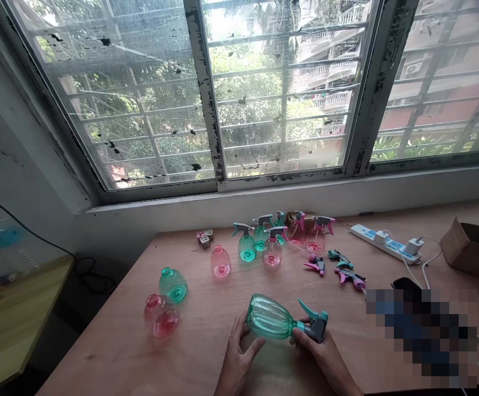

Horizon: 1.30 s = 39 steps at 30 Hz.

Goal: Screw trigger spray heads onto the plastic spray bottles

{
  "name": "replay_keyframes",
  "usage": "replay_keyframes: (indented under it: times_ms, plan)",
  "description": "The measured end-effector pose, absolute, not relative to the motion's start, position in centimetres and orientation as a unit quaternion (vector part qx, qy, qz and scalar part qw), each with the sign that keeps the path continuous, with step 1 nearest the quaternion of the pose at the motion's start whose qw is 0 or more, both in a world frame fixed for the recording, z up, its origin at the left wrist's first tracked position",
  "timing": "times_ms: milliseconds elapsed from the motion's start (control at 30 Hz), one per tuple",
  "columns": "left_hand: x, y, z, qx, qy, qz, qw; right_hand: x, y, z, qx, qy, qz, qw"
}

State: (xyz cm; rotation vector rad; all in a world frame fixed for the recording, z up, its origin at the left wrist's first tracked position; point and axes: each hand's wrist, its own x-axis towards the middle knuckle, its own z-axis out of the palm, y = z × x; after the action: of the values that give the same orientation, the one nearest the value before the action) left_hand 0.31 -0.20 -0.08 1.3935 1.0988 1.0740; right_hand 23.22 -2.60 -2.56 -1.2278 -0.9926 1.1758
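Observation:
A green transparent spray bottle (270, 319) lies on its side over the wooden table (206, 341), held in both hands. My left hand (239, 352) cups the bottle's body from below, fingers curled round it. My right hand (319, 349) grips the neck and the grey-and-teal trigger head (315, 324). Two bottles without heads, one green (173, 284) and one pink (160, 316), lie to the left. Another pink headless bottle (221, 262) stands further back.
Several assembled green and pink spray bottles (272, 239) stand near the window wall. Loose trigger heads (338, 267) lie to their right. A white power strip (385, 242), a cardboard box (472, 247), a phone (406, 284) and small cubes (205, 237) are also on the table.

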Motion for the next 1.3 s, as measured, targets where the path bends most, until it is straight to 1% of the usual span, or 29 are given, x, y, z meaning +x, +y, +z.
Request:
replay_keyframes:
  times_ms: [133,233,300,433,700,800,900,1000,1167,1300]
  plan:
    - [0.6,-0.5,1.1,0.555,0.419,0.459,0.553,23.1,-2.7,-2.3,-0.525,-0.413,0.486,0.563]
    - [0.7,-0.5,1.7,0.54,0.414,0.459,0.571,23.2,-2.7,-2.5,-0.526,-0.422,0.487,0.556]
    - [0.6,-0.4,1.6,0.546,0.417,0.465,0.558,23.3,-2.7,-2.6,-0.521,-0.431,0.488,0.552]
    - [0.3,-0.2,0.6,0.566,0.447,0.477,0.502,23.4,-2.9,-2.5,-0.506,-0.436,0.487,0.563]
    - [0.3,-0.1,0.5,0.543,0.41,0.474,0.559,23.2,-2.8,-2.5,-0.498,-0.438,0.504,0.553]
    - [0.3,0.0,0.5,0.547,0.412,0.477,0.551,23.4,-2.8,-2.4,-0.498,-0.436,0.495,0.563]
    - [0.4,-0.2,0.3,0.562,0.434,0.475,0.52,23.5,-2.9,-2.3,-0.499,-0.43,0.485,0.575]
    - [0.6,-0.4,0.0,0.576,0.451,0.466,0.499,23.3,-3.2,-2.3,-0.498,-0.432,0.491,0.569]
    - [0.3,-0.2,0.0,0.545,0.454,0.495,0.503,23.0,-3.3,-1.7,-0.48,-0.438,0.523,0.551]
    - [0.4,-1.3,1.0,0.586,0.417,0.47,0.513,23.2,-3.2,-1.7,-0.473,-0.388,0.536,0.582]
